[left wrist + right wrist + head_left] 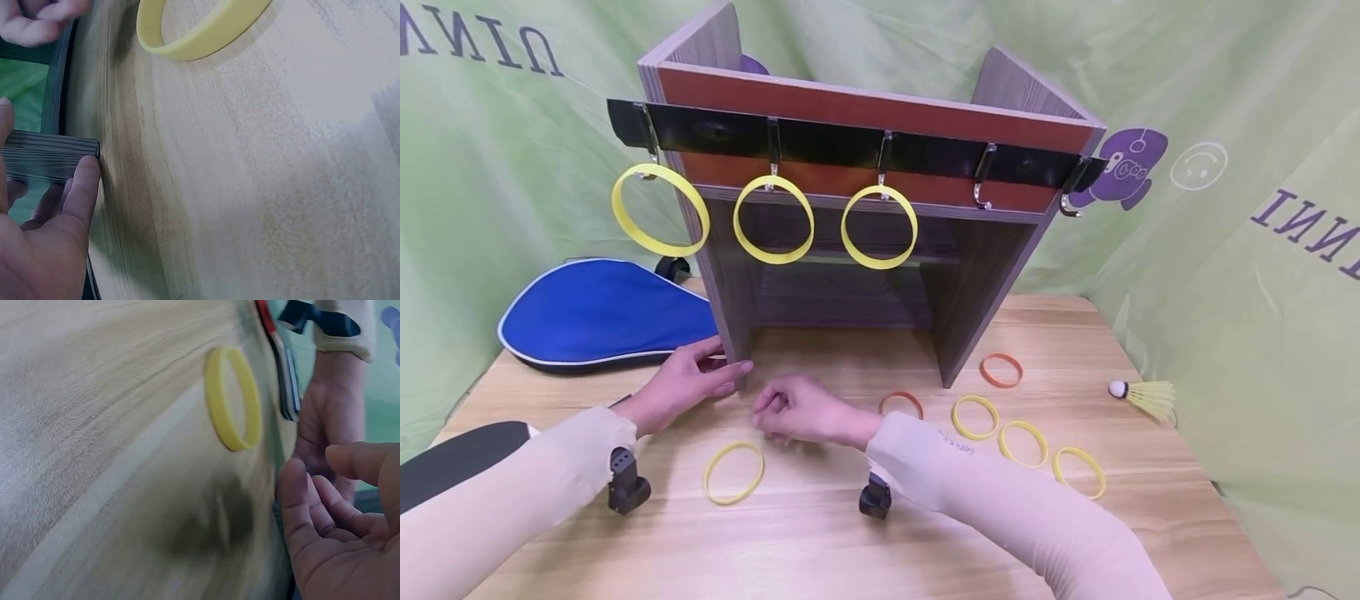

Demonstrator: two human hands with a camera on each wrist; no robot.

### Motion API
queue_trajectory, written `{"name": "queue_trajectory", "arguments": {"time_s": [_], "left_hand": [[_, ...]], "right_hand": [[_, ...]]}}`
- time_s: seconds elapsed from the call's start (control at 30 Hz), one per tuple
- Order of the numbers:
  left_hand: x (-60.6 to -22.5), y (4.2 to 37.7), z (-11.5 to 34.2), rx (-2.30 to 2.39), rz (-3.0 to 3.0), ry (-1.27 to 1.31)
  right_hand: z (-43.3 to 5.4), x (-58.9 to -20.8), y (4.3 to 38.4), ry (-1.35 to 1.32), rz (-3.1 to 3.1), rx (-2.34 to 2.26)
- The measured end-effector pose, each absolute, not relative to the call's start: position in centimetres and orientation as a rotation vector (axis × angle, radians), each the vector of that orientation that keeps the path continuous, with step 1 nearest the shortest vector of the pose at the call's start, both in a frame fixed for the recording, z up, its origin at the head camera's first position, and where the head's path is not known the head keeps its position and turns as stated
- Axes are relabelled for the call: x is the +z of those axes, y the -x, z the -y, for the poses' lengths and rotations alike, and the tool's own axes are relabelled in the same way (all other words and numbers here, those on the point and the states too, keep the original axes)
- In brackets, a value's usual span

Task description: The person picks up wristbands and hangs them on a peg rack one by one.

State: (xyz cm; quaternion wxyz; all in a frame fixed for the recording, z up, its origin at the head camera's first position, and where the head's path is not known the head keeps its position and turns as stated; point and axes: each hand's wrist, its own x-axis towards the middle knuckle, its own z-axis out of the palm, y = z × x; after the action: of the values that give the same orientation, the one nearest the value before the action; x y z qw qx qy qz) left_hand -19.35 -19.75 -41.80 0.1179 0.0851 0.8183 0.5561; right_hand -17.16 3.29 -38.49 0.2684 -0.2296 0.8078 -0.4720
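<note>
My left hand [681, 385] holds the lower front edge of the left side panel [718, 300] of a grey wooden shelf, thumb on one side and fingers on the other. In the left wrist view a finger lies along that panel's end [53, 147]. My right hand [801, 408] hovers over the table just right of it, fingers loosely curled around nothing. A yellow ring [762, 468] lies flat on the table, nearest to the right hand. Three yellow rings [775, 260] hang from the left hooks of a black hook rail [827, 140] on the shelf front.
Several yellow rings and two red rings [1000, 386] lie at the table's right, beside a shuttlecock [1142, 398]. A blue racket case [602, 308] rests left of the shelf, and a black flat object [467, 458] at the left edge. Two right hooks [981, 171] carry nothing.
</note>
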Motion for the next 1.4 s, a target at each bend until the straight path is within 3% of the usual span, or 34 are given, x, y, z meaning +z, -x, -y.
{"name": "queue_trajectory", "arguments": {"time_s": [0.5, 0.77, 1.07, 1.4], "left_hand": [[-41.2, 19.6, 19.6, 1.609, -2.408, -0.257], [-41.2, 19.4, 19.5, 1.607, -2.402, -0.244], [-41.3, 19.3, 19.4, 1.646, -2.378, -0.229], [-41.6, 19.4, 19.6, 1.623, -2.378, -0.237]], "right_hand": [[-1.3, -40.0, 16.3, 0.955, -2.490, -0.690], [-1.6, -39.9, 15.9, 1.058, -2.516, -0.625], [-2.8, -39.9, 16.1, 0.948, -2.360, -0.878], [-5.6, -39.5, 16.2, 0.572, -1.927, -1.286]]}}
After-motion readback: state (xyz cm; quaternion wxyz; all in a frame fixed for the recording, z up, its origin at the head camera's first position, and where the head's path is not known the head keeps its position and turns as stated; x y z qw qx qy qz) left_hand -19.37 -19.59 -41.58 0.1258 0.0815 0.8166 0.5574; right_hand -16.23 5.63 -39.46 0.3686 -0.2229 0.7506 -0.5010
